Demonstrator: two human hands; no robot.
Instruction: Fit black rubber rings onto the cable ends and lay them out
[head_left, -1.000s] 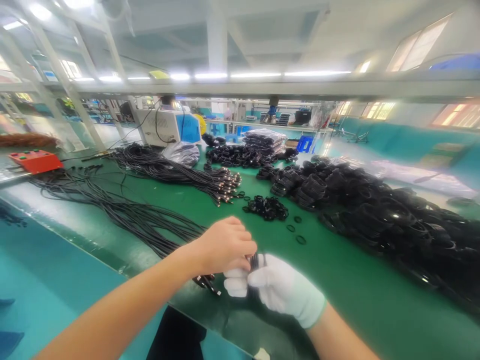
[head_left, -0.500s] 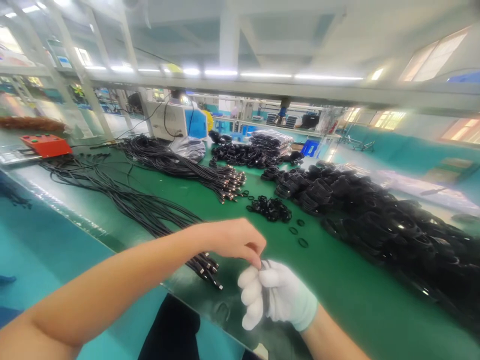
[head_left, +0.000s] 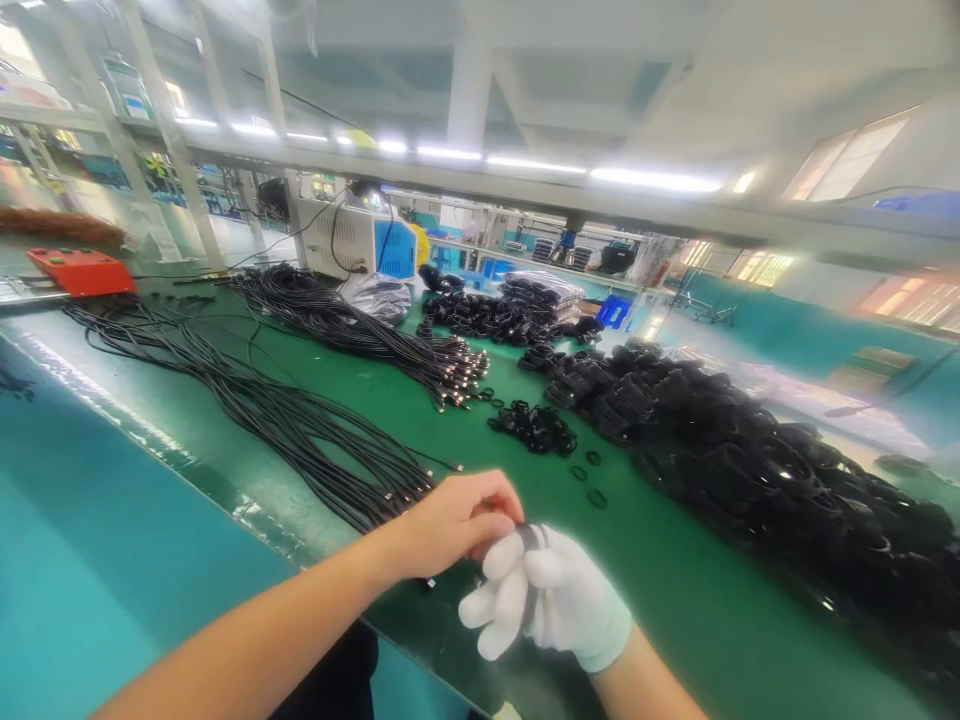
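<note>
Low in the middle of the view, my right hand [head_left: 564,597], in a white glove, is closed around a dark coiled cable [head_left: 530,608]. Part of the coil shows between the gloved fingers; the rest is hidden in the palm. My left hand [head_left: 466,522] is bare, its thumb and fingers pinched together at the coil's upper end, against the gloved fingertips. Exactly what those fingertips grip is partly covered. Straight black cables [head_left: 322,425] with metal plugs lie beneath and left of my left hand. Beyond both hands is a small heap of black rings [head_left: 536,428].
A large pile of coiled black cables [head_left: 720,450] runs along the right of the green table [head_left: 667,600]. Another cable bundle [head_left: 360,335] lies farther back, before a white and blue machine [head_left: 352,240]. A red control box [head_left: 82,272] stands far left. Several loose rings [head_left: 597,498] lie nearby.
My left hand has come down and its wrist has turned, with the fingers now lower against the coil. My right hand keeps its hold. The view has shifted slightly.
</note>
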